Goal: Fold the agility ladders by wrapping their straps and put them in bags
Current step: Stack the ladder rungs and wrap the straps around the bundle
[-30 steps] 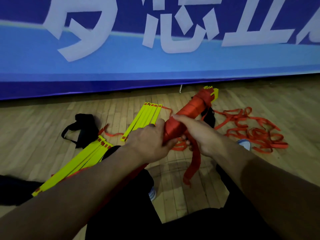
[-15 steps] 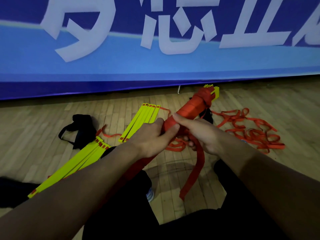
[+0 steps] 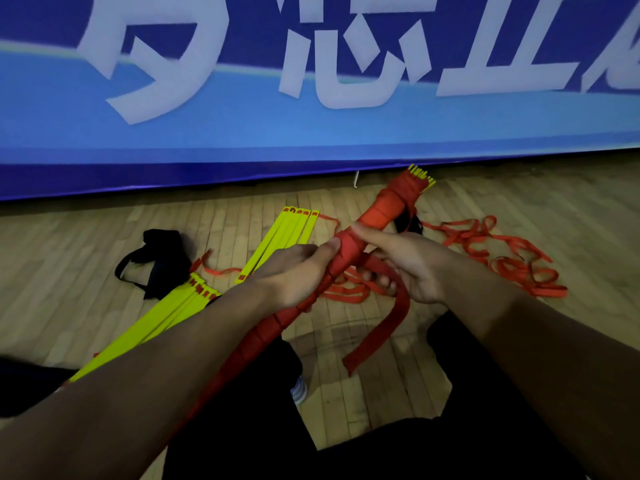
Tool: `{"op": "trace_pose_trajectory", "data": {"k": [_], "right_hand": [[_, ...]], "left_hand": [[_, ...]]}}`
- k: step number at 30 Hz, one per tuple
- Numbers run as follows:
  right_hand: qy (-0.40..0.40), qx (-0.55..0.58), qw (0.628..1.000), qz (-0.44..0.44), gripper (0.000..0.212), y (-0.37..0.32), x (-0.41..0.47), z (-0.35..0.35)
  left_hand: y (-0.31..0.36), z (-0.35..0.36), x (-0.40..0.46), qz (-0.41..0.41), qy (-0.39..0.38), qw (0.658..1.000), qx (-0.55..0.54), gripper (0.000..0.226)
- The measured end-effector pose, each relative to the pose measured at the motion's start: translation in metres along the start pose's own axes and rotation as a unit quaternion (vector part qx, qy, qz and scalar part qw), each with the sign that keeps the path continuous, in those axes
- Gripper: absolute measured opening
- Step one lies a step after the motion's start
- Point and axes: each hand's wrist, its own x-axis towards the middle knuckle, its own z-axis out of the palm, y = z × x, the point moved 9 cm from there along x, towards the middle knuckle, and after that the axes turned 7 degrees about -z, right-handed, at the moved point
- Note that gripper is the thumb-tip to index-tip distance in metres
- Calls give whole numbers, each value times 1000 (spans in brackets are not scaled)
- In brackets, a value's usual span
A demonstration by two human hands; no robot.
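Orange strap wound tight round a bundled ladder (image 3: pixel 377 216), held up off the wood floor (image 3: pixel 571 209) at a slant, yellow rung tips poking out the far upper end. Both hands meet mid-bundle. L hand (image 3: pixel 294 275) curls round it from the left, thumb lying along the top, fingers underneath & not visible. R hand (image 3: pixel 412 265) clasps from the right, thumb on top of the wrap, fingers curled under w/ the loose strap tail (image 3: pixel 384 327) passing through them; tail hangs down below the grip, end free above the floor. Below the grip the wrapped bundle runs back toward the person's lap, partly hidden by L forearm. Left of the grip, on the floor: two stacks of yellow rungs (image 3: pixel 287 237), not wrapped, thin orange strap linking them; nearer stack goes under L arm. Further left, a black bag (image 3: pixel 162 258) w/ a strap loop, crumpled. Right of the grip: loose heap of orange strap (image 3: pixel 502 258) spread on the boards; more loops directly under the hands. Something black behind the bundle's upper end, can't ID. Beyond it all, blue banner (image 3: pixel 311 133) w/ large white characters. Dark trousers at bottom of view, bit of a shoe between the knees.
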Motion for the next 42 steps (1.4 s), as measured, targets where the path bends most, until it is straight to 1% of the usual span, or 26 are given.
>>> {"op": "trace_pose_trajectory", "data": {"k": [2, 3, 5, 7, 9, 10, 11, 12, 13, 14, 15, 17, 19, 22, 24, 27, 31, 33, 34, 35, 37, 38, 39, 40, 41, 42], "right_hand": [[12, 3, 1000, 10, 51, -1, -2, 0], [20, 3, 1000, 10, 51, -2, -2, 0], [36, 12, 999, 11, 52, -2, -1, 2], [40, 18, 999, 12, 51, -2, 0, 3], [33, 23, 999, -4, 45, -4, 0, 3], [27, 27, 999, -22, 41, -7, 0, 3], [20, 31, 998, -43, 38, -9, 0, 3], [14, 33, 997, -63, 35, -11, -1, 3], [9, 36, 996, -80, 34, -12, -1, 2], [7, 42, 995, -93, 33, -13, -2, 2], [6, 48, 994, -100, 32, -13, -2, 1], [12, 46, 994, -94, 32, -14, -3, 2], [31, 17, 996, -79, 35, -15, -1, 1], [67, -35, 994, -80, 43, -21, -1, -4], [87, -57, 991, -89, 45, -25, -3, -5], [128, -87, 982, -110, 45, -31, -8, -8], [173, -131, 968, -126, 53, -35, -10, -12], [190, -150, 961, -135, 54, -38, -10, -14], [202, -158, 955, -146, 55, -41, -11, -15], [213, -159, 951, -157, 55, -42, -12, -16], [205, -144, 953, -171, 56, -40, -9, -14], [189, -134, 958, -167, 56, -36, -6, -13], [170, -125, 965, -155, 56, -33, -5, -11], [149, -118, 972, -138, 56, -28, -2, -10], [132, -106, 979, -115, 56, -24, -1, -10], [120, -85, 985, -87, 54, -20, 1, -10]], "left_hand": [[2, -5, 2, 16, 48, 993, 105, 57], [3, -7, 2, 18, 64, 991, 118, 54], [0, -8, 2, 5, 52, 996, 77, 47], [-2, -6, 4, 5, 26, 999, 36, 46], [-2, -5, 3, 8, -7, 1000, -5, 57], [-3, -6, 4, 0, -30, 999, -40, 67], [-5, -4, 4, -7, -59, 995, -75, 71], [-3, -1, 2, -4, -93, 991, -99, 63], [3, 3, -2, 7, -123, 985, -119, 47], [9, 5, -6, 15, -141, 981, -134, 35], [13, 4, -8, 17, -142, 979, -147, 30], [16, 2, -9, 26, -125, 981, -143, 30], [12, -3, -8, 24, -84, 989, -119, 37], [8, -7, -8, 24, 1, 999, -37, 52], [9, -7, -8, 23, 42, 999, 24, 60], [11, -10, -6, 2, 59, 997, 49, 66], [13, -16, -3, 8, 62, 998, 7, 67], [12, -17, -2, 0, 47, 998, -34, 64], [10, -16, -1, -12, 21, 997, -72, 62], [8, -11, -2, -24, -21, 993, -116, 58], [4, 0, -5, -26, -117, 979, -163, 36], [3, 2, -5, -15, -145, 977, -156, 26], [0, 1, -3, -9, -153, 979, -134, 29], [-4, -2, 1, -5, -136, 986, -94, 43], [-5, -9, 5, 2, -98, 995, -24, 56], [-2, -14, 6, 14, -52, 997, 62, 62]]}}
